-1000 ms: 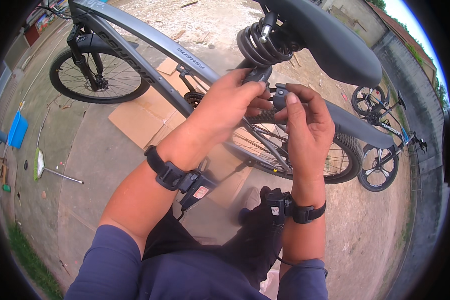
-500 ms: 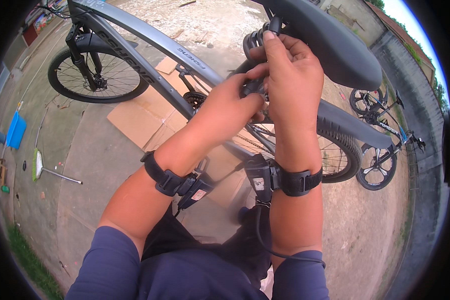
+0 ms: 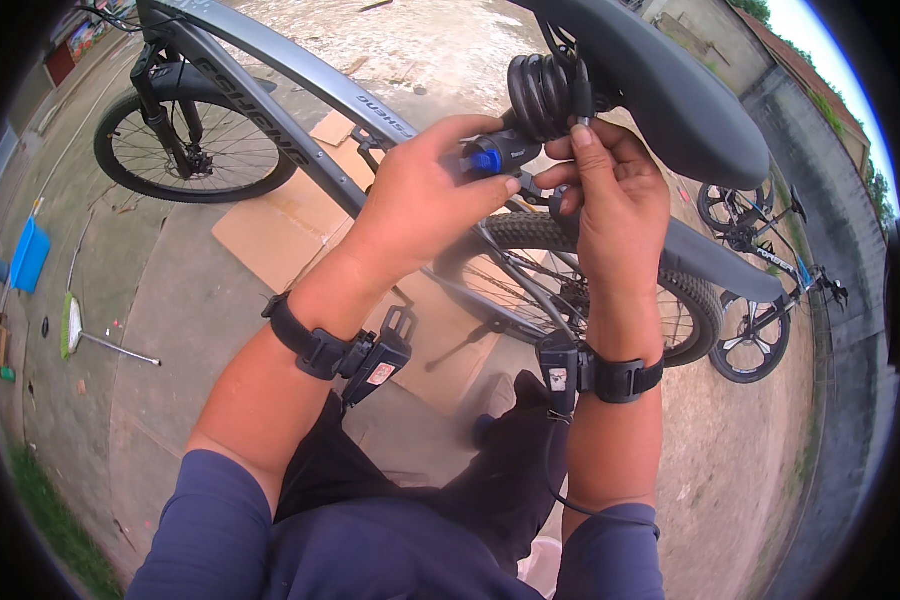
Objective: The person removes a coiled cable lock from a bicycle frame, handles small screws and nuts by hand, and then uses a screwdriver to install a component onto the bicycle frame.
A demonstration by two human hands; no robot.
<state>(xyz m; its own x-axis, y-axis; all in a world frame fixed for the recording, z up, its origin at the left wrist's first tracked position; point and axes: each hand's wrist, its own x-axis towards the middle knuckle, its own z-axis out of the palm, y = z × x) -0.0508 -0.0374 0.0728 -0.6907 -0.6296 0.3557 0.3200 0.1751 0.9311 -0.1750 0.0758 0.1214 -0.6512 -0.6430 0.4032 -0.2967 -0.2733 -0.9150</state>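
While the left hand [image 3: 435, 170] curls around a black lock cylinder [image 3: 515, 150] with a bright blue end turned toward the palm, the right hand [image 3: 618, 185] pinches the tip of a dark cable end [image 3: 584, 92] between thumb and fingers. The two hands are near each other but apart, each clamped on its own part. Between them and just above, the black cable coil [image 3: 540, 97] sits against the lock cylinder, under the front bicycle's black saddle [image 3: 665, 95]. A small black bracket [image 3: 547, 192] shows below the cylinder, partly covered by fingers; whether either hand touches it, I cannot tell. Below the hands are the knobbly rear wheel [image 3: 698, 325] and its dark mudguard [image 3: 720, 262], while the grey frame [image 3: 305, 78] runs up to the left toward the front wheel [image 3: 130, 150]. Flattened cardboard [image 3: 270, 245] lies on the ground beneath the bicycle. Off to the right stands a second bicycle [image 3: 753, 345] near a grey wall [image 3: 830, 400]; at far left are a blue dustpan [image 3: 31, 258] and a broom [image 3: 72, 325].
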